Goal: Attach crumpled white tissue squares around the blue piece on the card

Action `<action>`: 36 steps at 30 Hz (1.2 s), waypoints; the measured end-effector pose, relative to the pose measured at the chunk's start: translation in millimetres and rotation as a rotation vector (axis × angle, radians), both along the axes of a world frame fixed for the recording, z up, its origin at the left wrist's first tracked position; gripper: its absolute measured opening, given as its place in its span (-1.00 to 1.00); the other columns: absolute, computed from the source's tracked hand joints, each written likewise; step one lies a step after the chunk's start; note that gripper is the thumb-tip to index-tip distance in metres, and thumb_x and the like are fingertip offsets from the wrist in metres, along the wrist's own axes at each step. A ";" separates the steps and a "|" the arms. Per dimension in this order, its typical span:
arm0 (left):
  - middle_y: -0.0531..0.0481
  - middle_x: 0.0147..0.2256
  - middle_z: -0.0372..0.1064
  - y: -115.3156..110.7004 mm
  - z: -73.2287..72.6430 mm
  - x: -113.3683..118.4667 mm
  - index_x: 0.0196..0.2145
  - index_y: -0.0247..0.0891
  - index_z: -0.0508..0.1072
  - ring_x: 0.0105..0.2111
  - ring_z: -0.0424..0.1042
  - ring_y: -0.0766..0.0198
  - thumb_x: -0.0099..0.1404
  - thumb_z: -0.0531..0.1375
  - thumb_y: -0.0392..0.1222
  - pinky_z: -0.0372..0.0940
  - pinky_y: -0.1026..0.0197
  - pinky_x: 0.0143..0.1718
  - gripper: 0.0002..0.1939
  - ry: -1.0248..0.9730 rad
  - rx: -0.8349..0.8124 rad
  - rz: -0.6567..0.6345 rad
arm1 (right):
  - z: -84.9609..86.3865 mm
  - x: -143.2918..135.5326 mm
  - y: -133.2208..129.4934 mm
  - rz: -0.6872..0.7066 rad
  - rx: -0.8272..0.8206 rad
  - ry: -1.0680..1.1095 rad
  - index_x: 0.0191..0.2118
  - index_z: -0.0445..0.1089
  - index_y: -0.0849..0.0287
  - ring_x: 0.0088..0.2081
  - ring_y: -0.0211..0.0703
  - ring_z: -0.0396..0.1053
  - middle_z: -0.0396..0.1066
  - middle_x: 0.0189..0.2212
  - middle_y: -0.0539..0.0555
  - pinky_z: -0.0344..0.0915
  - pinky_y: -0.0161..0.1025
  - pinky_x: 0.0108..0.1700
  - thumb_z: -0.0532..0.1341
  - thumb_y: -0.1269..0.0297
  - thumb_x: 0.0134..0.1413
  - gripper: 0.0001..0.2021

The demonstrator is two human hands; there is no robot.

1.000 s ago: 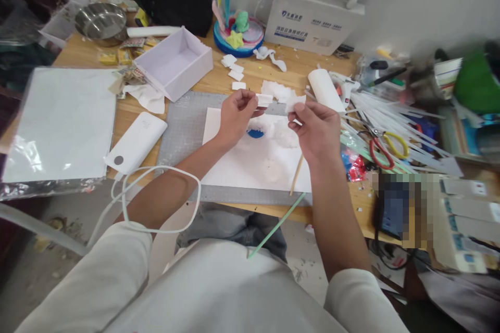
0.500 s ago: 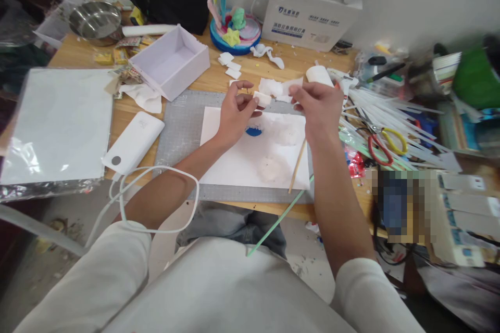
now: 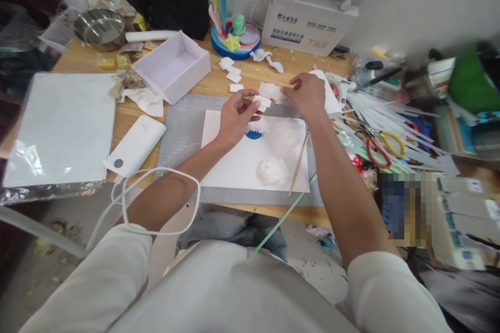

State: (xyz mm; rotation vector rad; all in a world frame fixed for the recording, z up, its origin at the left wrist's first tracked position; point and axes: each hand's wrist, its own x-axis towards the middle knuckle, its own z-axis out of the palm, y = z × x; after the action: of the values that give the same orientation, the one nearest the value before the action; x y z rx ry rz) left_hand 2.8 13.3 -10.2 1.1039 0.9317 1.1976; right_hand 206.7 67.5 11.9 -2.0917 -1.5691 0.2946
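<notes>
My left hand (image 3: 238, 117) pinches a small white rectangular piece (image 3: 262, 102) between thumb and fingers, above the white sheet. My right hand (image 3: 307, 94) is closed, its fingertips on the right edge of a thin, ragged white scrap (image 3: 269, 89) behind the sheet. Below the hands, a white sheet of paper (image 3: 230, 169) lies on a grey cutting mat (image 3: 177, 130). On the paper are a fluffy white tuft (image 3: 272, 170), a second tuft (image 3: 287, 135) and a blue round piece (image 3: 253, 135) topped with white bits. A thin wooden stick (image 3: 299, 165) rests at the paper's right side.
Several white pieces (image 3: 233, 77) lie behind the mat. A lilac open box (image 3: 175, 73) and a white power bank (image 3: 136, 144) with a looped cable stand left. Scissors (image 3: 378, 151) and white sticks (image 3: 394, 114) lie right. A green stick (image 3: 277, 226) juts over the table edge.
My right hand has shifted slightly left and lowered towards the ragged scrap, uncovering more of the white object behind it. My left hand keeps its piece, now tilted a little differently.
</notes>
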 end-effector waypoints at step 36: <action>-0.07 -0.19 0.56 -9.1 7.1 -1.6 -0.05 -0.25 0.56 -0.16 0.57 0.27 0.20 0.37 -0.12 0.53 0.30 -0.24 -0.64 0.020 0.108 -0.162 | -6.6 -50.0 -103.9 0.179 0.287 0.814 -0.22 0.55 0.04 -0.43 -0.26 0.48 0.51 -0.38 -0.05 0.50 -0.23 -0.33 0.32 0.10 0.10 -0.82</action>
State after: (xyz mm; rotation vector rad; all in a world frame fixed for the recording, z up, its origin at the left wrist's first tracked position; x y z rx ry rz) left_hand 1.2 4.1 -3.0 1.2553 0.7845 1.1152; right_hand 156.7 -36.4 5.3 -1.3427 -1.1916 0.8104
